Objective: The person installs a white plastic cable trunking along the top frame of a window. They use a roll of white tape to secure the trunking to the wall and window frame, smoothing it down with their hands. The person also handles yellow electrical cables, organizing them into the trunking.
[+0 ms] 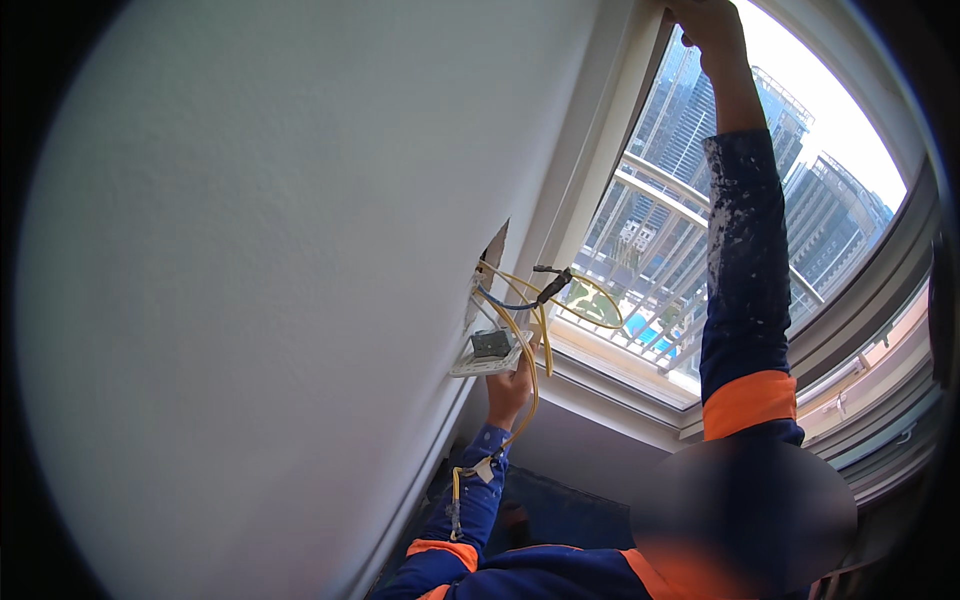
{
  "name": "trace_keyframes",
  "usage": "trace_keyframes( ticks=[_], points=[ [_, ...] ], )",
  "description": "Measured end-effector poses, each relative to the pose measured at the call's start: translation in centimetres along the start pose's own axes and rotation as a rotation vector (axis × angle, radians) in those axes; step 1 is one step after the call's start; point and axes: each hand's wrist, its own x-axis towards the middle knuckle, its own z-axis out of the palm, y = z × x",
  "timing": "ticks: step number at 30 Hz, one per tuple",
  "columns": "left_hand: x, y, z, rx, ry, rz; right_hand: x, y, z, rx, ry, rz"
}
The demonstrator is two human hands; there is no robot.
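Pale wall [280, 300] fills everything left of the window [640, 230]. Beyond the window's glass: a railing [650, 200] and tall buildings [840, 210].

Right arm [748, 250] – stretched almost straight up across the window, dark blue paint-spotted sleeve, orange band low on it. Right hand [708, 30] at the window's upper frame, wrist bent, fingers curled toward the frame; partly cut off at the picture's edge, so cannot tell whether it grips anything.

Left arm [480, 500] rises below and left of the window, close along the wall. Left hand [512, 388] comes up from underneath, fingers closed on the edge of a white wall plate [485, 368], left of the window's lower corner. Plate tilted, dark grey block [491, 344] on its back facing up.

Edges: ragged hole [492, 262] in the wall between plate and window, plate just below it. Open room between the two arms, in front of the glass; more along the wall left of the plate.

Smallest: yellow wires [598, 292] looping from the hole toward the window – one hanging past the plate to the left sleeve – a blue wire [508, 304], and a black-wrapped joint [553, 287] at the window's near edge.
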Motion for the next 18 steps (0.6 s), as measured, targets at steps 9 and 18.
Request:
trace_keyframes(
  ticks=[9, 18],
  points=[
    [2.1, -7.7, -1.0, 0.350, 0.034, 0.391, -0.7, -0.2, 1.0, 0.020, 0.049, 0.010],
    [1.5, -8.2, 0.4, 0.206, 0.078, 0.172, -2.2, 0.9, 0.5, 0.051, 0.083, -0.019]
  ],
)
